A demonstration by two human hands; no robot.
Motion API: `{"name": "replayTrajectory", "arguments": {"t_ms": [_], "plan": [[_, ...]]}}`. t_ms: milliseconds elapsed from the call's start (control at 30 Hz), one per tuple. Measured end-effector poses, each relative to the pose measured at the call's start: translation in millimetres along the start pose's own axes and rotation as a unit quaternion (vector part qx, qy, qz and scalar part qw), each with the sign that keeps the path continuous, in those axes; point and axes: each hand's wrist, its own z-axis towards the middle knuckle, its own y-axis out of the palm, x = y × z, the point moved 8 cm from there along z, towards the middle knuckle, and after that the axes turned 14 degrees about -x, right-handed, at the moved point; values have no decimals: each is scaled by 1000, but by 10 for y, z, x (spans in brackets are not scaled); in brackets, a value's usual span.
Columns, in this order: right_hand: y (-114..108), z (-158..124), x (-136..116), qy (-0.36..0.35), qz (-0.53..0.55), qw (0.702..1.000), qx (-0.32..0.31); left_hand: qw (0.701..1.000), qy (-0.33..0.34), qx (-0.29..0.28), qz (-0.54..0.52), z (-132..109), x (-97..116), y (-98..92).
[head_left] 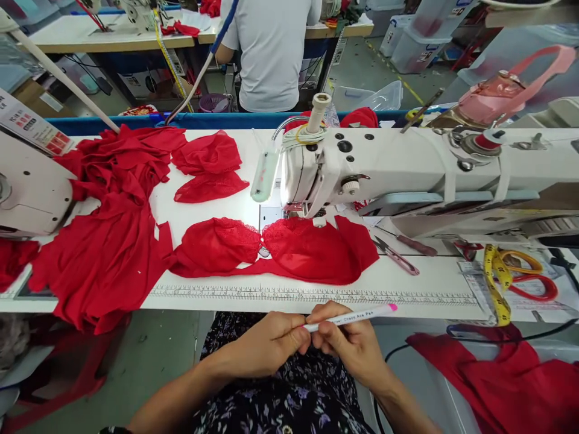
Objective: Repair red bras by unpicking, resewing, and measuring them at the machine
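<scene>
Just off the near edge of the tabletop (434, 280), both hands had hold of one skinny white marker pen (357, 316), right above the person's lap (289, 392). The left hand (271, 346) had a snug grip on the pen's left end, and the right hand's (350, 346) grip was pretty narrow too, pinching the barrel, with the pink end poking out to the right. Past that, a ruler strip (253, 293) ran along the tabletop's front. Behind it lay a red bra (312, 253), lacy cups side by side, close to the sewing machine (389, 160). Some thread snips (398, 258) sat at its right, then a yellow tape measure (495, 280) farther over. Off left was a big messy heap of red fabric (108, 229), spilling over the edge, plus two smaller red pieces (208, 154) beside it. Down on the right, more red cloth (506, 380) filled part of a plastic bin (446, 392). Way out beyond everything, someone in a light shirt (274, 54) had their back turned.
</scene>
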Motion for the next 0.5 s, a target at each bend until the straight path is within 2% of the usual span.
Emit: {"name": "replayTrajectory", "arguments": {"t_ms": [100, 167, 233, 267, 300, 333, 367, 400, 433, 467, 500], "plan": [[-51, -50, 87, 30, -13, 998, 49, 999, -8, 21, 28, 57, 34, -79], [-206, -126, 66, 42, -44, 995, 81, 996, -4, 47, 79, 85, 103, -140], [-544, -263, -65, 42, -115, 981, 149, 992, -13, 55, 112, 101, 135, -161], [-787, -366, -176, 43, -173, 961, 210, 991, -21, 54, 120, 102, 131, -161], [-1042, -480, -298, 61, -251, 927, 273, 990, -27, 52, 127, 98, 118, -157], [-1270, -569, -423, 99, -357, 874, 314, 990, -28, 45, 131, 90, 101, -144], [-1455, -608, -536, 146, -481, 804, 318, 990, -25, 37, 134, 79, 85, -127], [-1614, -627, -637, 184, -592, 719, 314, 990, -20, 30, 138, 64, 69, -113], [-1738, -595, -663, 215, -675, 652, 269, 990, -15, 25, 142, 48, 52, -101], [-1861, -583, -680, 233, -731, 594, 243, 989, -12, 22, 144, 30, 37, -94], [-1981, -579, -677, 247, -765, 550, 227, 989, -10, 23, 145, 12, 25, -92]]}}
